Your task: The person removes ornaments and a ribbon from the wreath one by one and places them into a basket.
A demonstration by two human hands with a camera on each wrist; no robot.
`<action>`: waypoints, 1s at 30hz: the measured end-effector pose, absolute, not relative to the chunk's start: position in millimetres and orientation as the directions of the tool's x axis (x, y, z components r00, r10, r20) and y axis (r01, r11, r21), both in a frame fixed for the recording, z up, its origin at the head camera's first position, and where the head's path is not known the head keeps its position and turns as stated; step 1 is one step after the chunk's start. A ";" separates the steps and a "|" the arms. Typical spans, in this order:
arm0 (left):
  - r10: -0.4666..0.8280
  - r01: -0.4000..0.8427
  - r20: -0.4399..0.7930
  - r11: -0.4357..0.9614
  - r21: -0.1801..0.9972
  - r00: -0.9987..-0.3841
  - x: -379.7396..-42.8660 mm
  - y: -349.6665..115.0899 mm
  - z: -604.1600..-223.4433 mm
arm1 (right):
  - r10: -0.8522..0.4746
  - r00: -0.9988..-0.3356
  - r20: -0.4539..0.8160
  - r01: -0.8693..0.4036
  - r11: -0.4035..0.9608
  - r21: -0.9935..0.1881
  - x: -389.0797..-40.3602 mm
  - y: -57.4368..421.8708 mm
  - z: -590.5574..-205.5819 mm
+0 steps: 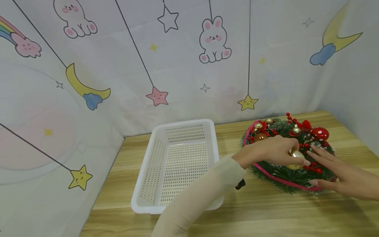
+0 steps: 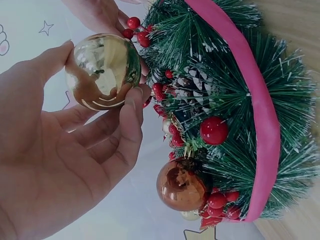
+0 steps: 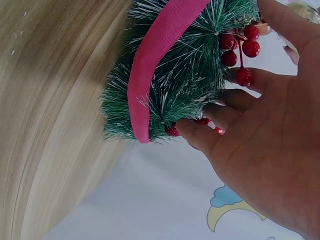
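Note:
My left hand (image 1: 273, 149) reaches over the wreath and pinches a shiny gold bauble (image 2: 102, 72) between thumb and fingers. In the left wrist view the bauble is held above the greenery, beside red berries (image 2: 137, 32). The green Christmas wreath (image 1: 285, 177) has frosted tips, a pink ribbon (image 2: 260, 105), a pine cone and a copper bauble (image 2: 181, 185). At the wreath's right side is my right hand (image 1: 344, 171), fingers extended over its edge. In the right wrist view its fingertips (image 3: 197, 134) touch the greenery near a cluster of red berries (image 3: 245, 47).
A white perforated plastic basket (image 1: 217, 144) stands left of the wreath on the wooden table (image 1: 115, 184). A white curtain printed with rabbits, moons and stars (image 1: 183, 79) hangs behind. A red bauble with white dots (image 1: 320, 134) sits on the wreath's far right.

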State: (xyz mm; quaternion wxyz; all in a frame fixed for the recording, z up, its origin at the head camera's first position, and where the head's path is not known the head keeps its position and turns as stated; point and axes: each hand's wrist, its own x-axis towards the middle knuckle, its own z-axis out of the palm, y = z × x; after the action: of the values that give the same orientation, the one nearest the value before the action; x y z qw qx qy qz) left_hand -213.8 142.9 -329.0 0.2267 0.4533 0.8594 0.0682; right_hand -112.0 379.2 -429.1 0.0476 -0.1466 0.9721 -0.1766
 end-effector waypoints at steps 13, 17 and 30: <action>0.834 0.742 -0.337 0.545 0.390 -0.436 -211.7 135.6 -326.2 | -0.316 -0.949 -0.006 -0.293 0.885 -0.361 -111.9 380.5 -433.0; 0.848 0.751 -0.328 0.524 0.402 -0.417 -208.3 133.1 -322.1 | -0.325 -0.946 0.011 -0.307 0.882 -0.357 -111.7 381.0 -434.5; 0.861 0.717 -0.233 0.506 0.479 -0.452 -218.2 97.1 -311.1 | -0.307 -0.951 -0.035 -0.273 0.890 -0.365 -112.0 376.5 -428.0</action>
State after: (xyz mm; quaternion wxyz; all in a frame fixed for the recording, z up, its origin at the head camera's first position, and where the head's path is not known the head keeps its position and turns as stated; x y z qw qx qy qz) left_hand -218.2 97.1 -311.1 0.2278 0.4711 0.8374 0.1578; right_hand -112.0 376.5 -428.0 0.0460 -0.1494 0.9710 -0.1808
